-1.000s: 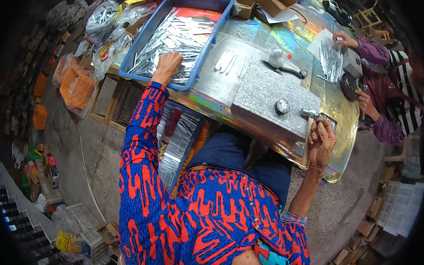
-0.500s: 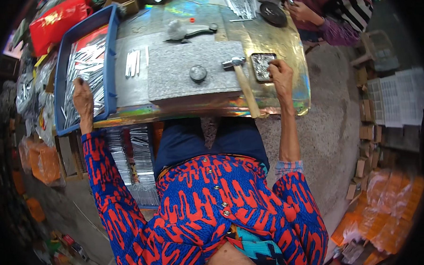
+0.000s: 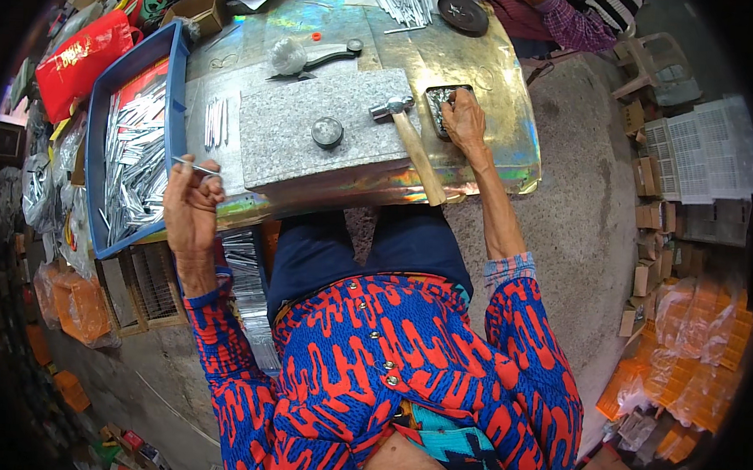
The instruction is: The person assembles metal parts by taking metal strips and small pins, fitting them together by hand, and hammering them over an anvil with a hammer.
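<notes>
My left hand [image 3: 191, 206] is raised by the near right corner of the blue tray [image 3: 177, 100]. It pinches a thin silvery metal strip [image 3: 196, 168] between thumb and fingers. Many similar loose metal strips [image 3: 136, 157] fill the tray. At the right, my right hand [image 3: 467, 123] reaches into a small dark tray [image 3: 433, 93] of small metal parts, its fingers bent together; what they grip is hidden. Between my hands lies a speckled grey slab [image 3: 272, 130]. A round metal disc [image 3: 327, 132] sits on it, and a hammer [image 3: 415, 148] rests across its right edge.
Several strips [image 3: 217, 124] lie in a row left of the slab. Beyond it are a black-handled tool [image 3: 327, 59], a clear plastic bundle [image 3: 288, 56] and a dark round dish [image 3: 463, 15]. A co-worker's sleeve [image 3: 575, 23] shows at the far right. Orange crates [image 3: 699, 341] stand on the right.
My left hand has come out of the blue tray toward the right, now with a metal strip. My right hand has moved further over the small tray. The view has shifted slightly.
</notes>
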Available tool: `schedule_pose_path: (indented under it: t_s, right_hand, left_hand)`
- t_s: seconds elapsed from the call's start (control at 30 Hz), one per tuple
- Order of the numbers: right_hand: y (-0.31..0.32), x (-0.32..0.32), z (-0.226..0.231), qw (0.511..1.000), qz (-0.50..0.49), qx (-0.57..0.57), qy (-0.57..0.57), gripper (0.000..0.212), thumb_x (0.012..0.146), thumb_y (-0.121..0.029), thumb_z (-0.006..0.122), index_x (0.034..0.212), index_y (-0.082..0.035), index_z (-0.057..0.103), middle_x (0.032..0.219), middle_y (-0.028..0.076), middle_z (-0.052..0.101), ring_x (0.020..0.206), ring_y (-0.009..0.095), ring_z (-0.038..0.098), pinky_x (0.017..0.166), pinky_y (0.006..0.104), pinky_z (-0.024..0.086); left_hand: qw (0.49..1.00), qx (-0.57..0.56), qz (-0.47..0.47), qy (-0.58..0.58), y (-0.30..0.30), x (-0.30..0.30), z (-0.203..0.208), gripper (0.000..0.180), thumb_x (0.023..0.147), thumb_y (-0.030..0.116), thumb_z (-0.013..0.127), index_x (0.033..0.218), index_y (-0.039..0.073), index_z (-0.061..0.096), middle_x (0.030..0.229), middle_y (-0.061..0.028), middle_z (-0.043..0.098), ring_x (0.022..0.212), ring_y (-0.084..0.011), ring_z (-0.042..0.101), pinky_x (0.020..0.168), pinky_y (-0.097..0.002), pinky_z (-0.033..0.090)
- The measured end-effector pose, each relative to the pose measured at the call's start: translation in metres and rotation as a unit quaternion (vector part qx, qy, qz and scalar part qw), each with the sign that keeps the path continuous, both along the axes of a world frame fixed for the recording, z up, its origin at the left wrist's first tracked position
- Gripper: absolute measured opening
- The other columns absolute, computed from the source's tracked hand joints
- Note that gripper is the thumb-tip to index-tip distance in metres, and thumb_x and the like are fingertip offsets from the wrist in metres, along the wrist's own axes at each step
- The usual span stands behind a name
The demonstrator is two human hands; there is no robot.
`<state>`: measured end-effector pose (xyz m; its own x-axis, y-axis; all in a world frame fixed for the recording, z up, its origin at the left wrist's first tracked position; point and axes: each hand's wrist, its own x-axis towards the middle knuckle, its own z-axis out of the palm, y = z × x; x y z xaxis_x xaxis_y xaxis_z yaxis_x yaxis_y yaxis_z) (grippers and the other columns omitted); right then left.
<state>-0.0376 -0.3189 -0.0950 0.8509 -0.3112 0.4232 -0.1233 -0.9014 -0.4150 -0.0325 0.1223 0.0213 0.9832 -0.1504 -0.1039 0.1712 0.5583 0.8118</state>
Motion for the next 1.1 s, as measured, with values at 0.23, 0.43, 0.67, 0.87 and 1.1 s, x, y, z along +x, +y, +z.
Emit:
schedule_pose_path:
  t_s: [0.23, 0.43, 0.67, 0.87, 1.1]
  right_hand:
    - [0.002, -0.001, -0.002, 0.997, 0.050, -0.048, 0.022, 0.015, 0.076, -0.013, 0.048, 0.077, 0.002, 0.049, 0.069, 0.022, 0.055, 0.065, 0.041, 0.054, 0.060, 0.0460, 0.042]
    - [-0.002, -0.012, 0.011, 0.995, 0.081, 0.034, 0.037, 0.015, 0.078, -0.012, 0.048, 0.076, 0.004, 0.048, 0.067, 0.021, 0.054, 0.059, 0.039, 0.053, 0.055, 0.0465, 0.041]
    - [-0.013, -0.019, 0.013, 0.981, 0.063, 0.186, 0.010, 0.018, 0.081, -0.013, 0.049, 0.076, 0.004, 0.050, 0.061, 0.014, 0.052, 0.053, 0.022, 0.050, 0.052, 0.0357, 0.042]
    - [-0.012, -0.024, 0.022, 0.918, 0.069, 0.389, 0.026, 0.018, 0.079, -0.013, 0.053, 0.073, 0.003, 0.052, 0.061, 0.003, 0.049, 0.056, 0.009, 0.044, 0.050, 0.0263, 0.038]
    - [-0.011, -0.029, 0.023, 0.911, 0.072, 0.406, 0.021, 0.017, 0.078, -0.013, 0.053, 0.071, 0.003, 0.052, 0.061, 0.002, 0.048, 0.056, 0.008, 0.042, 0.050, 0.0258, 0.037]
  left_hand:
    - [0.993, -0.046, -0.102, 0.041, -0.056, -0.026, 0.005, 0.026, 0.085, 0.009, 0.053, 0.107, 0.003, 0.041, 0.084, -0.0169, 0.058, 0.061, -0.0173, 0.057, 0.051, -0.0261, 0.049]
    - [0.985, -0.053, -0.156, 0.059, -0.086, -0.035, 0.007, 0.021, 0.081, 0.004, 0.059, 0.098, 0.000, 0.048, 0.083, -0.0158, 0.059, 0.063, -0.0163, 0.059, 0.052, -0.0248, 0.051]
    - [0.978, -0.060, -0.193, 0.044, -0.106, -0.038, 0.002, 0.016, 0.082, 0.006, 0.059, 0.094, 0.000, 0.051, 0.083, -0.0156, 0.060, 0.063, -0.0166, 0.060, 0.055, -0.0263, 0.051]
    - [0.977, -0.060, -0.196, 0.056, -0.120, -0.041, 0.008, 0.015, 0.082, 0.007, 0.058, 0.094, 0.004, 0.049, 0.083, -0.0160, 0.060, 0.064, -0.0171, 0.060, 0.058, -0.0271, 0.051]
    - [0.969, -0.084, -0.220, 0.070, -0.131, -0.040, 0.009, 0.016, 0.084, 0.009, 0.058, 0.096, 0.004, 0.048, 0.083, -0.0159, 0.061, 0.065, -0.0176, 0.060, 0.058, -0.0274, 0.051]
